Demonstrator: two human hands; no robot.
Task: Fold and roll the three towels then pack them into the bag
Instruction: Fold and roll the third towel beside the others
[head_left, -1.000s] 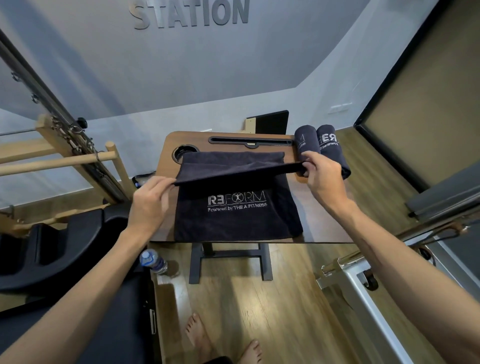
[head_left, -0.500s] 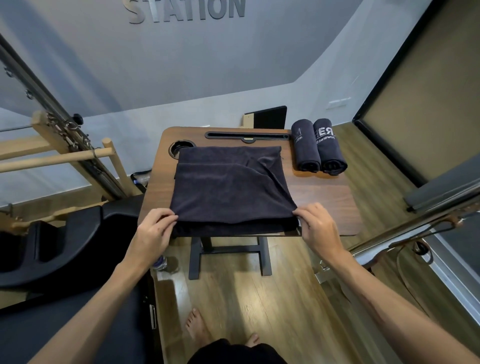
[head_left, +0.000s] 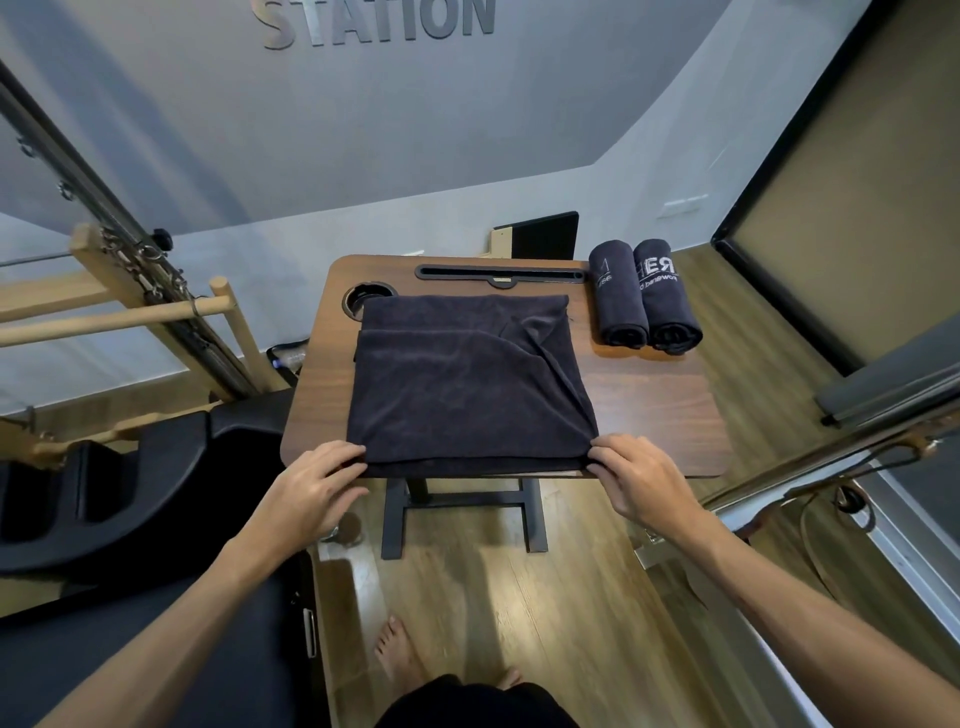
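Note:
A dark navy towel (head_left: 462, 384) lies folded over itself on the small wooden table (head_left: 660, 410), its near edge at the table's front edge. My left hand (head_left: 311, 488) pinches the towel's near left corner. My right hand (head_left: 639, 478) pinches the near right corner. A diagonal crease runs down the towel's right side. Two rolled dark towels (head_left: 644, 299) with white lettering lie side by side at the table's back right. No bag shows in the frame.
The table has a cup hole (head_left: 363, 301) at its back left and a black slot (head_left: 498, 273) along the back. A black padded bench (head_left: 130, 493) stands to the left with a wooden bar frame (head_left: 119, 317) behind it. A metal rail (head_left: 857, 447) runs on the right. My bare feet stand below.
My hands pulled the towel's far edge toward me and laid it over the near half, hiding the logo. They now rest at the near corners by the table's front edge.

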